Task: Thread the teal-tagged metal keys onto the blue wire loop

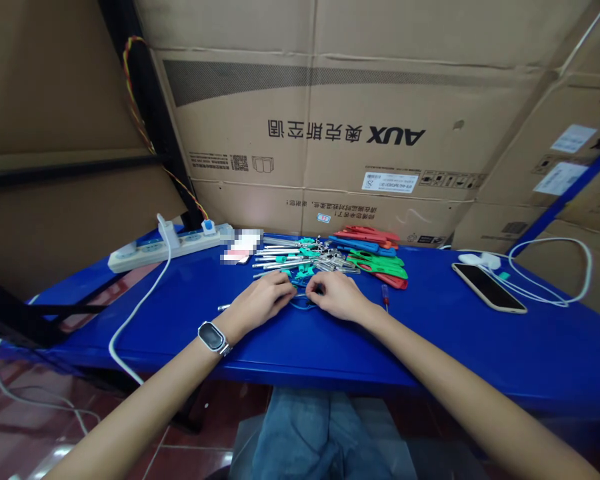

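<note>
Both hands rest close together on the blue table (430,333). My left hand (263,303), with a watch on its wrist, has its fingers curled around a small teal-handled tool (303,300). My right hand (337,295) pinches the same item from the other side. Just beyond the hands lies a pile of metal tools (300,259) with teal handles. Several red, green and blue plastic handles (375,257) lie to the right of that pile. A small red-handled screwdriver (385,295) lies beside my right wrist.
A white power strip (170,247) with plugs and a white cable sits at the back left. A smartphone (487,287) lies at the right with white cables (555,267) beside it. Large cardboard boxes (330,133) stand behind the table. My knees show below the table's front edge.
</note>
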The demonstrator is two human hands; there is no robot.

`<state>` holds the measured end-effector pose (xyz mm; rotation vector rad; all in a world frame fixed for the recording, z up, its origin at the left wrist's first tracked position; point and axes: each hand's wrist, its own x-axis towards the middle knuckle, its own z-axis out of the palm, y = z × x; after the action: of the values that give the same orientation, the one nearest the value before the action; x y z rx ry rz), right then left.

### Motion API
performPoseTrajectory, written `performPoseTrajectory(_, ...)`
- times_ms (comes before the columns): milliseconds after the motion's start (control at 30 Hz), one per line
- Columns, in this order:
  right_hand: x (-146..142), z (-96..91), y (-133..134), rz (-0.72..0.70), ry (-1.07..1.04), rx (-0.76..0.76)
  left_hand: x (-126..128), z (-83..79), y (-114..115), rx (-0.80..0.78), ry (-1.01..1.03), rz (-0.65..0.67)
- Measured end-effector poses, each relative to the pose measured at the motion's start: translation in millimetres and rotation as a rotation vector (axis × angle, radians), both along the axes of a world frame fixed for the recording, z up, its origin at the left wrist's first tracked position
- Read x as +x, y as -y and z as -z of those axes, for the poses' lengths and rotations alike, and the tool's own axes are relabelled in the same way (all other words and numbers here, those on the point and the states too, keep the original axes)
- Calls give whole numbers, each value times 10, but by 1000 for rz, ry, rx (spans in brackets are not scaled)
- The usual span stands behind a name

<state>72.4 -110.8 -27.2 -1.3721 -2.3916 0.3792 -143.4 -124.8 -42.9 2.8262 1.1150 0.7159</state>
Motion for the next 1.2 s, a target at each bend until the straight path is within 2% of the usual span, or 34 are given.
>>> performPoseTrajectory(167,9,19,-56,-41,-55,-27,-25,12,-25,29,-44,39)
performPoseTrajectory(300,21,35,-115,-67,-83,-54,-44,-2,-77,-70,-25,37)
performPoseTrajectory(433,43,28,-124,-114,-89,-53,-27,-85,-149,-170,-59,14)
performPoseTrajectory(600,84,23,-123,-180,-97,-26,-3,-131,-186,-211,-47,20)
performPoseTrajectory(833,62,3,-175,-144,-88,-109,-29,-73,-189,-228,33,46)
performPoseTrajectory(967,48,-6,-198,-107,-62,-159,-52,-73,-176,-182,-19,58)
performPoseTrajectory(1200,58,26,-209,-105,-82,-131,-85,-62,-101,19,-219,67)
